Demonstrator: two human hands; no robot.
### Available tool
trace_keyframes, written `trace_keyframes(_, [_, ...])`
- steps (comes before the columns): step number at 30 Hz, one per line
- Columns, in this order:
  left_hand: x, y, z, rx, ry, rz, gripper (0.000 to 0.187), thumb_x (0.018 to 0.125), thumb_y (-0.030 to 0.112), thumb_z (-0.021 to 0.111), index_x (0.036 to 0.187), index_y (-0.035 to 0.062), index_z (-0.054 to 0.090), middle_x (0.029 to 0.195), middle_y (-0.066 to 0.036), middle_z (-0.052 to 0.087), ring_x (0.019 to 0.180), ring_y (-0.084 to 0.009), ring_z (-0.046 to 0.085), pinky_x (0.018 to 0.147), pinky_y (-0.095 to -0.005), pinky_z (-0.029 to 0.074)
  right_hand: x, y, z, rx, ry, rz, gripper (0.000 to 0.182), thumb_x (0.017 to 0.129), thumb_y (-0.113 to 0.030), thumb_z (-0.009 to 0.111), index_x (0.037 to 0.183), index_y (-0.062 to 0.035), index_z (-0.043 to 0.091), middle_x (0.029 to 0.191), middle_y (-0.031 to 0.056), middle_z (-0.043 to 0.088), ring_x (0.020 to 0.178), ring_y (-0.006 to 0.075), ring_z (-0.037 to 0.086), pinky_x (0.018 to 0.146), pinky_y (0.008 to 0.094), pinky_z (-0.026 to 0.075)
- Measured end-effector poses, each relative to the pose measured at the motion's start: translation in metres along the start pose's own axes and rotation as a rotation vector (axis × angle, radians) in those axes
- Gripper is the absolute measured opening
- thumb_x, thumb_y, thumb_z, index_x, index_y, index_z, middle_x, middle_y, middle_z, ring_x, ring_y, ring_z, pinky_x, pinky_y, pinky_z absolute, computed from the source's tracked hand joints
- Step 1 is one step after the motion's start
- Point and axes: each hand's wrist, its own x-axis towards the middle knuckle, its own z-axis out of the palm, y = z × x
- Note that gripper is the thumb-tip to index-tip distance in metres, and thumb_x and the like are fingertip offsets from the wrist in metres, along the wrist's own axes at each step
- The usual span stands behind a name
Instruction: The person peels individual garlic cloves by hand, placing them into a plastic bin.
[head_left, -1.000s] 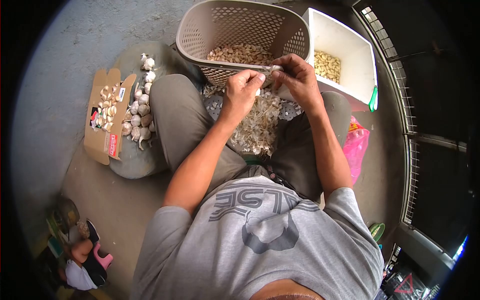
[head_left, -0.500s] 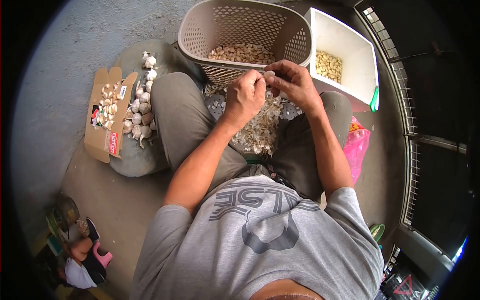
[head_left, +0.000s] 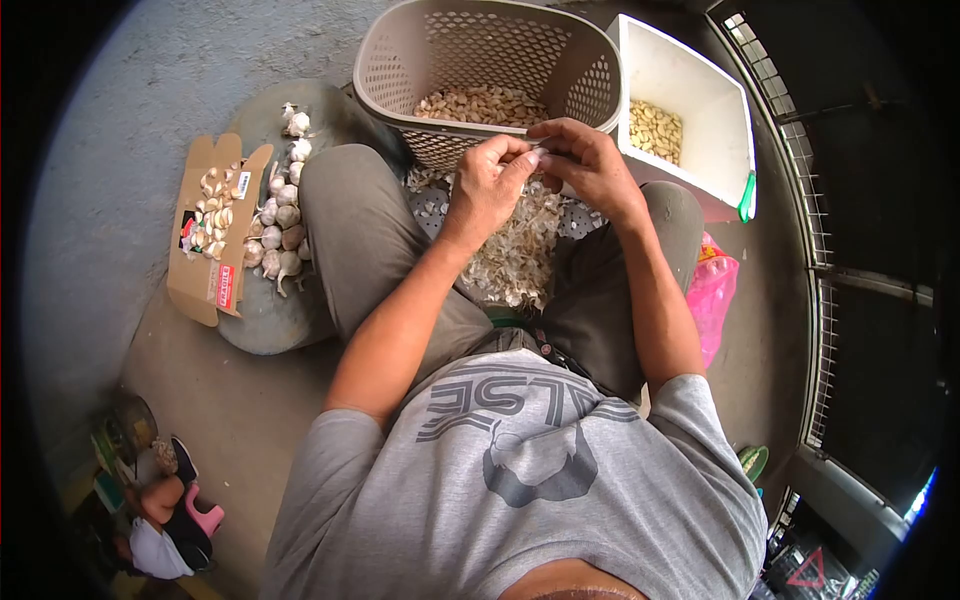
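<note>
Garlic clove [head_left: 537,152], small and pale, sits pinched between the fingertips of both hands just in front of the near rim of the beige basket [head_left: 400,60], which serves as the landmark for everything else. That perforated basket is the biggest thing on the floor and holds a layer of unpeeled cloves at its bottom. To its right, touching its side, stands a white box [head_left: 690,75] with peeled cloves inside. Below the basket, between the person's knees, lies a heap of papery skins [head_left: 515,250] on a perforated tray. Left of the basket, on a grey slab [head_left: 265,320], rests an open cardboard carton [head_left: 200,290] with loose cloves in it, and a row of whole garlic bulbs [head_left: 280,225] runs beside it. A pink bag [head_left: 712,290] lies below and right of the basket, beside the right knee. The left hand [head_left: 485,185] is curled, thumb and forefinger closed on the clove; the right hand [head_left: 590,160] meets it from the other side, its fingertips gripping the same clove.
</note>
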Motion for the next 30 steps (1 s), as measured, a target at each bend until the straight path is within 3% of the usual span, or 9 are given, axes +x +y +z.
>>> trace_keyframes(4, [0.001, -0.007, -0.003, 0.046, 0.066, 0.068, 0.019, 0.099, 0.014, 0.067, 0.091, -0.0040, 0.069, 0.074, -0.004, 0.068, 0.064, -0.0069, 0.057, 0.057, -0.0260, 0.047, 0.000, -0.003, 0.008, 0.096, 0.000, 0.034, 0.032, 0.095, -0.003, 0.073, 0.124, 0.0029, 0.063, 0.095, 0.0050, 0.071, 0.078, 0.0090, 0.065, 0.069, 0.0250, 0.055])
trace_keyframes(7, [0.000, -0.007, -0.004, -0.081, 0.084, -0.028, 0.019, 0.100, 0.016, 0.067, 0.095, -0.0019, 0.071, 0.082, -0.002, 0.071, 0.070, -0.0037, 0.057, 0.061, -0.0210, 0.045, 0.005, 0.002, 0.013, 0.165, -0.012, -0.010, 0.034, 0.093, -0.005, 0.076, 0.124, 0.0030, 0.064, 0.097, 0.0057, 0.072, 0.083, 0.0107, 0.068, 0.072, 0.0263, 0.058])
trace_keyframes(11, [0.005, -0.008, -0.010, 0.030, 0.088, -0.064, 0.022, 0.102, 0.019, 0.064, 0.096, -0.0013, 0.070, 0.083, -0.003, 0.072, 0.068, -0.0051, 0.060, 0.061, -0.0215, 0.047, 0.003, 0.004, 0.015, 0.157, -0.019, 0.029, 0.033, 0.092, -0.001, 0.075, 0.123, 0.0029, 0.063, 0.100, 0.0064, 0.072, 0.087, 0.0123, 0.070, 0.073, 0.0272, 0.059])
trace_keyframes(17, [0.004, -0.005, -0.004, -0.377, 0.026, -0.280, 0.018, 0.102, 0.016, 0.063, 0.102, -0.0005, 0.070, 0.083, -0.003, 0.071, 0.068, -0.0065, 0.062, 0.061, -0.0211, 0.049, 0.003, -0.008, 0.015, 0.375, 0.099, 0.012, 0.033, 0.092, 0.008, 0.070, 0.123, 0.0034, 0.058, 0.104, 0.0070, 0.070, 0.091, 0.0146, 0.071, 0.077, 0.0289, 0.060])
trace_keyframes(21, [0.004, -0.012, -0.003, -0.207, -0.051, -0.191, 0.018, 0.101, 0.016, 0.064, 0.102, -0.0001, 0.070, 0.085, -0.004, 0.072, 0.067, -0.0076, 0.064, 0.060, -0.0219, 0.050, 0.006, 0.004, 0.005, 0.077, -0.008, 0.006, 0.025, 0.088, 0.008, 0.073, 0.112, 0.0031, 0.066, 0.099, 0.0065, 0.071, 0.093, 0.0147, 0.070, 0.084, 0.0298, 0.059])
trace_keyframes(27, [-0.001, -0.011, -0.006, -0.482, -0.071, -0.387, 0.025, 0.103, 0.025, 0.064, 0.105, 0.0006, 0.068, 0.086, -0.007, 0.071, 0.065, -0.0129, 0.066, 0.056, -0.0275, 0.055, 0.006, 0.003, -0.026, 0.128, -0.209, 0.094, 0.022, 0.087, -0.002, 0.079, 0.106, 0.0012, 0.071, 0.096, 0.0053, 0.072, 0.075, 0.0084, 0.065, 0.064, 0.0250, 0.054])
trace_keyframes(28, [0.000, -0.008, -0.009, -0.526, -0.058, -0.443, 0.027, 0.103, 0.028, 0.063, 0.106, 0.0009, 0.068, 0.086, -0.008, 0.070, 0.065, -0.0143, 0.067, 0.055, -0.0288, 0.055, 0.007, 0.001, -0.029, 0.208, -0.145, 0.048, 0.026, 0.087, -0.006, 0.081, 0.110, -0.0007, 0.071, 0.092, 0.0045, 0.071, 0.067, 0.0070, 0.062, 0.056, 0.0239, 0.051])
trace_keyframes(29, [0.001, -0.007, -0.011, -0.570, -0.046, -0.501, 0.030, 0.104, 0.030, 0.062, 0.107, 0.0012, 0.067, 0.086, -0.008, 0.070, 0.064, -0.0157, 0.067, 0.054, -0.0301, 0.056, 0.007, 0.003, -0.026, 0.234, 0.087, -0.018, 0.034, 0.088, -0.006, 0.079, 0.120, -0.0002, 0.067, 0.100, 0.0069, 0.071, 0.074, 0.0104, 0.065, 0.062, 0.0253, 0.053])
trace_keyframes(30, [0.002, -0.008, -0.014, -0.575, -0.055, -0.497, 0.041, 0.106, 0.042, 0.057, 0.110, 0.0029, 0.066, 0.086, -0.009, 0.069, 0.066, -0.0190, 0.069, 0.052, -0.0337, 0.055, 0.012, -0.001, -0.017, 0.009, 0.309, -0.148, 0.039, 0.090, -0.006, 0.078, 0.126, 0.0002, 0.064, 0.106, 0.0083, 0.070, 0.079, 0.0121, 0.066, 0.066, 0.0270, 0.055])
